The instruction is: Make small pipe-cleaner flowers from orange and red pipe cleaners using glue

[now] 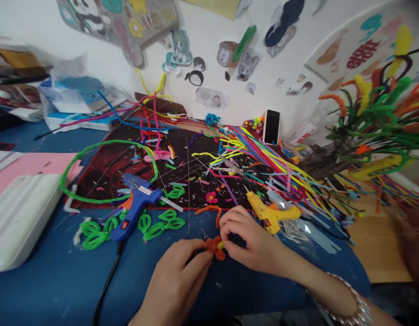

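Desktop [270, 290] in blue spans the lower frame, w/ a dark red mat [101, 172] across ctr and a stickered white wall [202, 31] behind. At btm ctr, just below the mat, an orange flower [214, 244] sits btwn the fingers of both hands: L hand [182, 271] pinches its left side, R hand [253, 240] grips the yellow piece [221, 245] at its right. Counted: 2 glue guns, one blue [140, 208] left of ctr, one yellow [272, 213] right; 1 green ring [111, 141] mid-left; 1 pink flower [211, 197] at ctr. Fuzzy stems [264, 156], too many to count, fan right of ctr; a colorful bunch [365, 108] stands upper right. Containers: clear bag [302, 233] by the yellow gun, w/ pale sticks; white case [29, 213], far left, partly on pink paper [43, 163], contents n/v.
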### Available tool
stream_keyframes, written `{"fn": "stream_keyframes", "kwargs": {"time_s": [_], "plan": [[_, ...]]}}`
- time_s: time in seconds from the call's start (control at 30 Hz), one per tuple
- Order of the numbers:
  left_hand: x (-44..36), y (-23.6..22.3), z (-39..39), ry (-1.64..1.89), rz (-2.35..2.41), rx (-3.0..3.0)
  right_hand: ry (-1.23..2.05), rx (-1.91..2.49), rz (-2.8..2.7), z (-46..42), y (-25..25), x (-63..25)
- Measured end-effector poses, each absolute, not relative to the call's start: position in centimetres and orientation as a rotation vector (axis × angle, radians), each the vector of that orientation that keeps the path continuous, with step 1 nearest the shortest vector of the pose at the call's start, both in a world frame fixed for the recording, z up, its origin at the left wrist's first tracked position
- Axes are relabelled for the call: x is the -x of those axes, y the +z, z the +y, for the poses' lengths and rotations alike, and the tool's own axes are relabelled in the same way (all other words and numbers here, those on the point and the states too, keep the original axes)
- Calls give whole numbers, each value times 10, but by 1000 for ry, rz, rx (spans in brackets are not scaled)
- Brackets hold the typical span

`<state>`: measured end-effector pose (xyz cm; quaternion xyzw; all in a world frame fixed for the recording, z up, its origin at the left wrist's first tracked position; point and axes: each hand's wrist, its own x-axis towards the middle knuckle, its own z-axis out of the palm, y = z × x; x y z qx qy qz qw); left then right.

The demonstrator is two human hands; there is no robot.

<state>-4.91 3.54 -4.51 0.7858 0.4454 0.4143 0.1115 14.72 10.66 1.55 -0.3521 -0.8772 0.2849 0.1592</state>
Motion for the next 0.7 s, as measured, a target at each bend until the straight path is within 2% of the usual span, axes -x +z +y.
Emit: {"fn": "stream_keyframes", "kwargs": {"time_s": [0.17,0.7], "plan": [[49,-41,35,1249,1256,-2308,925,1029,-2519,109,19,-145],[48,-35,35,1215,1229,-2345,837,1119,-2567,109,16,-139]]}}
